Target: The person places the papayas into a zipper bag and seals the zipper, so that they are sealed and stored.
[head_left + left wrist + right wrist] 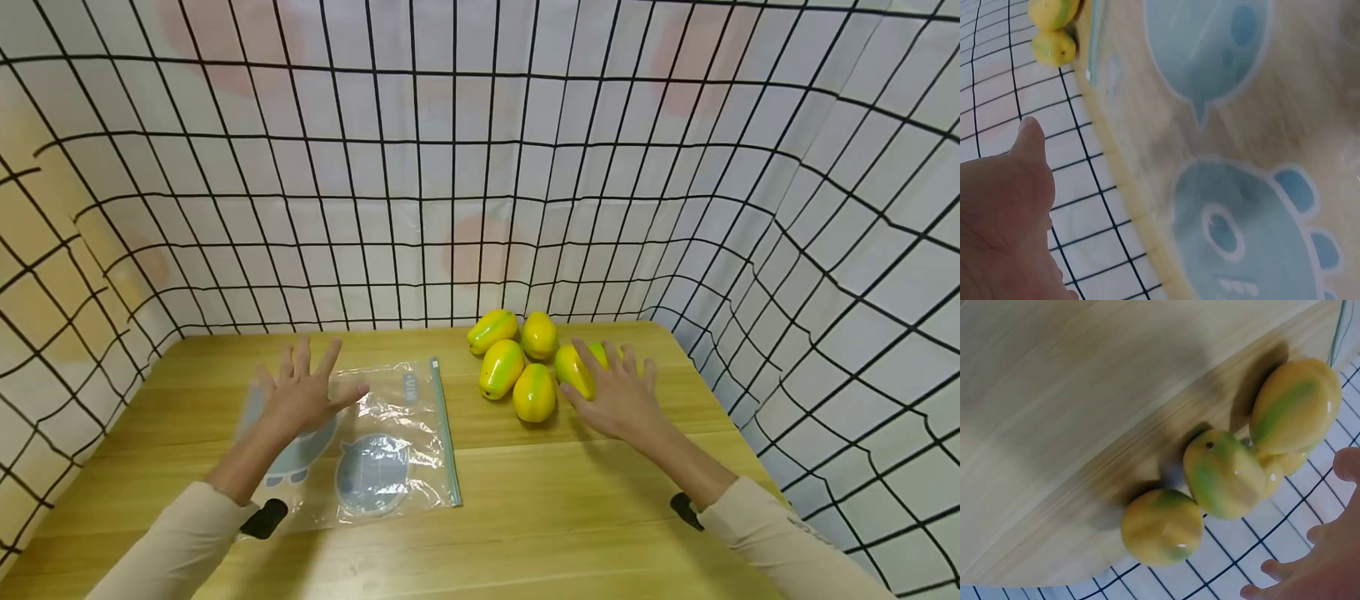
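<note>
My left hand (303,400) hovers with spread fingers over a clear plastic zip bag (372,473) lying flat on the table. The bag carries pale blue cartoon prints and a teal zip edge; in the left wrist view a print (1235,212) fills the right side, beside my thumb (1030,140). Several glossy yellow-green fruits, mango-like (535,392), sit in a cluster right of the bag. Over the cluster's right end, my right hand (618,400) is spread and partly hides two fruits. The right wrist view shows fruit (1162,527) apart from the fingers. Neither hand holds anything.
A wooden table (510,533) lies beneath everything. Black wire grid (453,200) stands along its back and sides, with pale patterned cloth behind. Dark wrist devices (264,518) sit at both sleeve cuffs.
</note>
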Tool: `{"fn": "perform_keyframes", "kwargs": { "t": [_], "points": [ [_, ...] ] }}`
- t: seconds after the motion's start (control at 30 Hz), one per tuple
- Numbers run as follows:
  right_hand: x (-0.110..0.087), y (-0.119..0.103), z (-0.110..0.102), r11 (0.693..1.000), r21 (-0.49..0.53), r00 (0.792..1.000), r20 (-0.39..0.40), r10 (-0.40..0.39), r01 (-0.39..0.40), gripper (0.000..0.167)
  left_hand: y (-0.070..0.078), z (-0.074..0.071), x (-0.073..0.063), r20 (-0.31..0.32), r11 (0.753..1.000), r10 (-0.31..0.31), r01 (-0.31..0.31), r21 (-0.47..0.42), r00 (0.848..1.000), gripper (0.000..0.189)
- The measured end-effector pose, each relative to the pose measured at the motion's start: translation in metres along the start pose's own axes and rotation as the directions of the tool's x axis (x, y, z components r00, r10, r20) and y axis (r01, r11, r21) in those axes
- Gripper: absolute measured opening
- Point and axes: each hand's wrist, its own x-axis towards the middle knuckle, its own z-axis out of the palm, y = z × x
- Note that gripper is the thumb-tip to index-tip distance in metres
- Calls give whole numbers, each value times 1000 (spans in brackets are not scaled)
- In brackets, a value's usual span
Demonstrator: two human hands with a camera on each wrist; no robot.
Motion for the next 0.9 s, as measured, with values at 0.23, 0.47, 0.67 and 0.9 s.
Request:
{"fn": "perform_keyframes", "kwargs": {
  "t": [0.23,0.47,0.67,0.9],
  "points": [
    [1,-16,3,999,21,1000,-6,-26,26,77,18,10,5,4,999,23,-23,-36,1000,93],
    [2,-27,12,991,125,999,-5,-46,46,83,39,23,7,26,994,87,-85,-75,996,89],
    [2,-37,19,973,227,999,-16,-46,48,85,56,39,12,49,982,129,-121,-142,990,87],
    [-1,-45,27,952,302,999,-14,-50,52,88,73,59,16,57,966,156,-140,-215,986,85]
  ]
}}
